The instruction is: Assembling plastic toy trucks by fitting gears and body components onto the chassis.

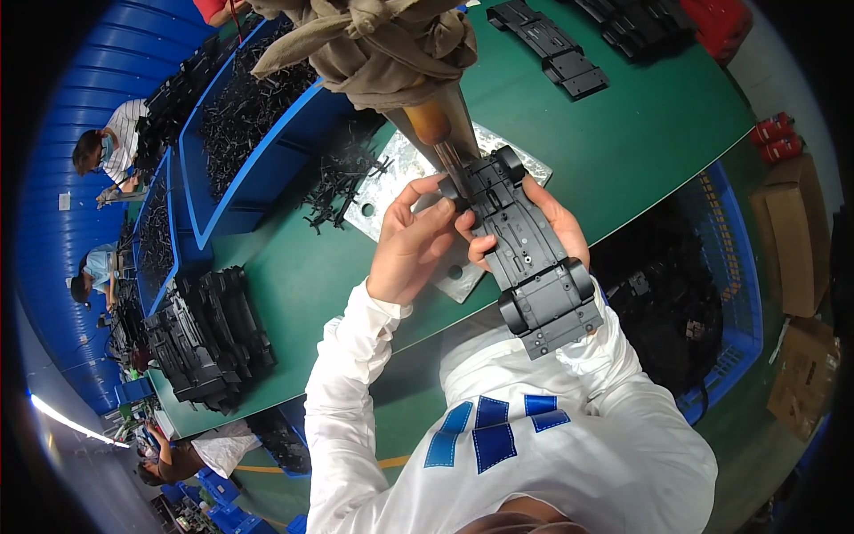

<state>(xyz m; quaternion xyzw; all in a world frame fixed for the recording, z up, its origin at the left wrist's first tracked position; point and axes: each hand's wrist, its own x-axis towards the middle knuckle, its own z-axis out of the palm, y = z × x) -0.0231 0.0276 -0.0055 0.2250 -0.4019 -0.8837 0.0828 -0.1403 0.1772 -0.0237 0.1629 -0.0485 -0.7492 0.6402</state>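
A black plastic toy-car chassis [525,240] with wheels at its corners lies tilted in my right hand [559,218]. The fingertips of that hand curl round its left edge, and the rest passes behind it. My left hand [414,236] is closed, thumb and index finger pinching the wheel [451,189] at the chassis's upper left corner. Right above that wheel comes down a metal rod [449,160] below an orange-brown part [429,123] of a machine wrapped in brown cloth [382,44]. Whether the rod touches the chassis I cannot tell. Beneath lies a silver metal plate [391,165].
Small black parts [338,187] lie heaped left of the plate on the green table [294,276]. Blue bins [258,151] of such parts and stacked chassis [209,334] stand left. Another chassis [551,49] lies far right. A blue crate [743,303] stands right. Several people work at left.
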